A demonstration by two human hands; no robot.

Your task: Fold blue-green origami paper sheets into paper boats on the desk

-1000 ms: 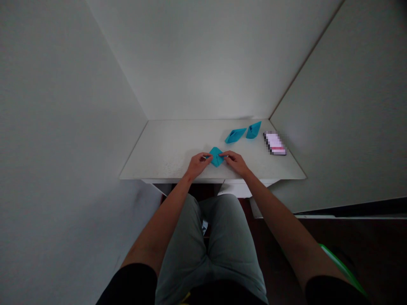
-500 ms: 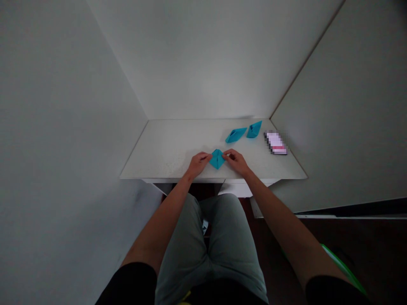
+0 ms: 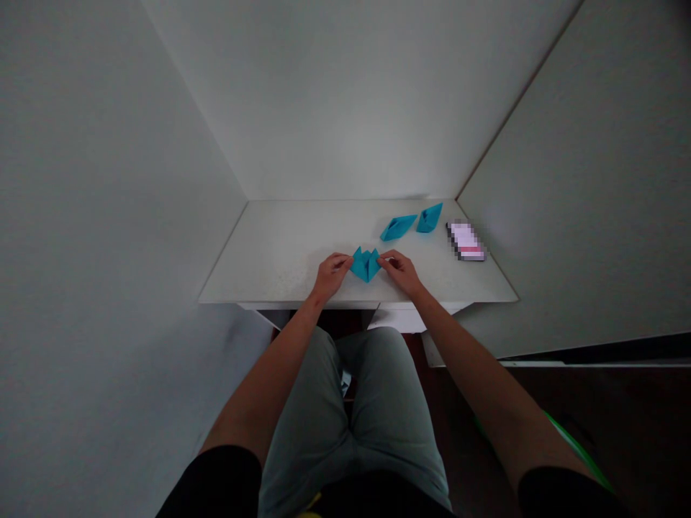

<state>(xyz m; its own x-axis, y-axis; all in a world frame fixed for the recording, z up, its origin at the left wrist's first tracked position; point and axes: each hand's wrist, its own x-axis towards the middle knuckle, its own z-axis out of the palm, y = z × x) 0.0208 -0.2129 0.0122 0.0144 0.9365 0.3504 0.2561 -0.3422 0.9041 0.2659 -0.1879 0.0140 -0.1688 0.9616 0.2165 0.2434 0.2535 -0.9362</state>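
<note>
Between my hands is a folded piece of blue paper [image 3: 366, 267], its two upper corners pulled apart into points with a smaller peak in the middle. My left hand [image 3: 332, 275] pinches its left corner between thumb and fingers. On the other side, my right hand [image 3: 400, 271] pinches the right corner the same way. Beyond my right hand lie two folded blue paper boats, one paper boat [image 3: 398, 227] nearer and a second paper boat [image 3: 430, 218] just to its right.
A white desk [image 3: 270, 252] stands against the wall, with walls close on both sides. At its right end lies a phone [image 3: 466, 241], its screen blurred out. A drawer front [image 3: 398, 319] shows under the near edge, above my legs.
The blue paper has gone from a closed diamond to a shape with two spread points on top. My hands have moved slightly apart, each still pinching a corner.
</note>
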